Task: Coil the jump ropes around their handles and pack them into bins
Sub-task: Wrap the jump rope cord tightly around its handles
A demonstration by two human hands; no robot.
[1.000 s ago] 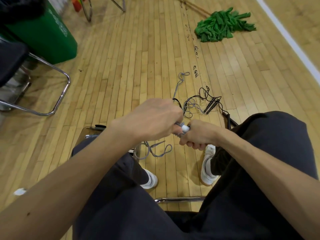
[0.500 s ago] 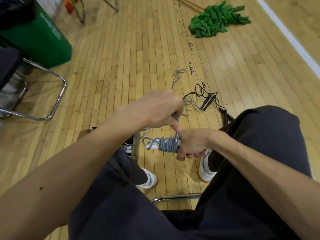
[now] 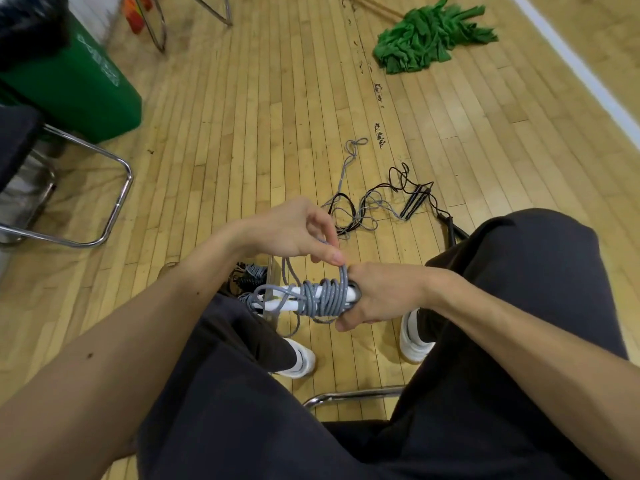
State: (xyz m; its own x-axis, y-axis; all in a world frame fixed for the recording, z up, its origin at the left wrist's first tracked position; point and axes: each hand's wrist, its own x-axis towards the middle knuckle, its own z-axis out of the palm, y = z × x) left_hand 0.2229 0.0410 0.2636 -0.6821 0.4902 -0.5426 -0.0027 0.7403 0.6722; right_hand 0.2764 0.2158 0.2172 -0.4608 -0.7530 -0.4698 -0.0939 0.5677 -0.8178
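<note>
The right hand (image 3: 381, 294) grips the white plastic handles (image 3: 289, 301) at one end. The left hand (image 3: 294, 230) pinches the grey cord (image 3: 325, 296) coiled around them. Loose black and grey ropes (image 3: 374, 202) lie on the wooden floor (image 3: 242, 133).

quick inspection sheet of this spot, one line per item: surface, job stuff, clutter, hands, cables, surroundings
surface: wooden gym floor, dark specks along one board seam
job's things: grey jump rope partly coiled round white handles; loose tangle of black and grey ropes on the floor ahead; coiled ropes by the left knee, container unclear
clutter: green mop head
grippers: left hand pinches the grey rope's free run; right hand grips the handles' end
cables: nothing seen
surroundings: green bin, chrome chair frame, white floor line
</note>
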